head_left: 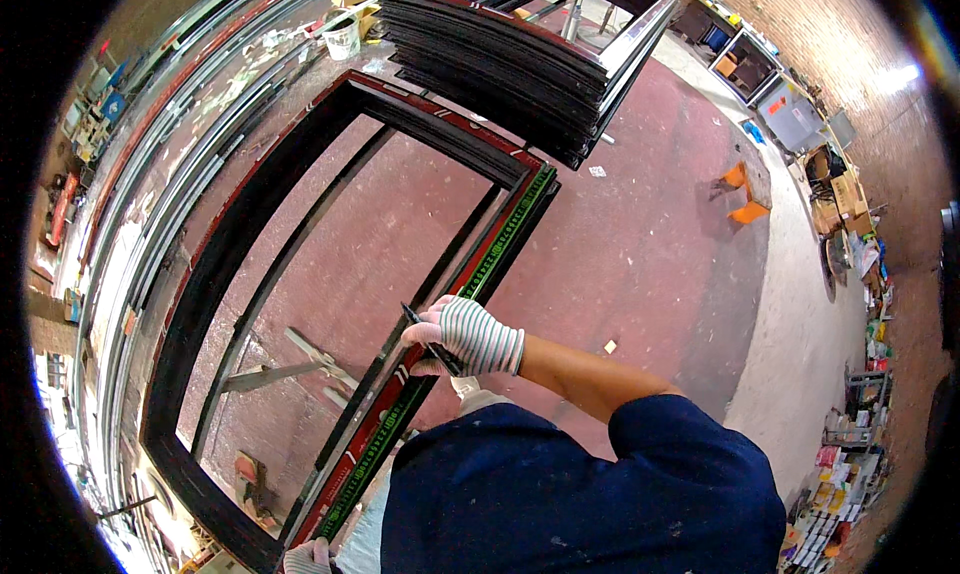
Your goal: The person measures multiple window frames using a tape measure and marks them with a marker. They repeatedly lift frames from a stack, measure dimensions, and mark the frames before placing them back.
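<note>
A large rectangular black frame [205, 502], like a window or door frame, lies in front of me with red film along its edges. A green patterned tape strip [493, 264] runs along its near right side. My right hand [455, 336], in a white striped glove, is closed around a slim black pointed tool [412, 315] just over that side; its exact kind is unclear. At the lower edge, my left hand [308, 556], gloved too, has its bent fingers on the frame's near corner. Part of this hand is cut off by the picture.
Beyond the frame rises a stack of black frames [480, 69]. Long metal profiles [150, 234] lie along the left, near a white bucket [342, 39]. An orange stool [748, 192] stands on the red floor at right. Boxes [850, 196] and clutter line the brick wall.
</note>
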Tool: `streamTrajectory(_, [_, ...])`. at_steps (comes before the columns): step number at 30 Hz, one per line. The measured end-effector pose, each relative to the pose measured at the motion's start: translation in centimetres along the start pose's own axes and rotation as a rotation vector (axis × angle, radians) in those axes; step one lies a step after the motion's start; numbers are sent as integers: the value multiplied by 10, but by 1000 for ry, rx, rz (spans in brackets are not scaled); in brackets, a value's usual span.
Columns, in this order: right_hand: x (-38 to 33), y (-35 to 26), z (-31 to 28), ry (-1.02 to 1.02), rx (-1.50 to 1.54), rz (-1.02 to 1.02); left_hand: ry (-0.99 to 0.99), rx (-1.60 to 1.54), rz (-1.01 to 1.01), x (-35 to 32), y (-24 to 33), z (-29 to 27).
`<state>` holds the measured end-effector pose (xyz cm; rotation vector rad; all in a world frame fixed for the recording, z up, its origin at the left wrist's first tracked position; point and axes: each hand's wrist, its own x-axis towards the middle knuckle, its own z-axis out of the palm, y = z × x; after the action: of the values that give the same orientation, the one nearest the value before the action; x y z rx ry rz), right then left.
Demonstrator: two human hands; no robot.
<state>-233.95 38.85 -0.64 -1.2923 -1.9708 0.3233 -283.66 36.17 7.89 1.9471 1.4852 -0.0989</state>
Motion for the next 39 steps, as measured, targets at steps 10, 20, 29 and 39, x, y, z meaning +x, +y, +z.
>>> streamTrajectory(10, [17, 0, -4, -130, 31, -49, 73, 177, -61, 3, -34, 17])
streamTrajectory(20, [-4, -11, 15, 226, 273, 113, -29, 496, -210, 15, -23, 24])
streamTrajectory(29, [23, -38, 29, -88, 789, 561, -80, 505, -264, 24, -14, 12])
streamTrajectory(39, [50, -76, 80, -436, 793, 501, -121, 411, -238, 26, -22, 6])
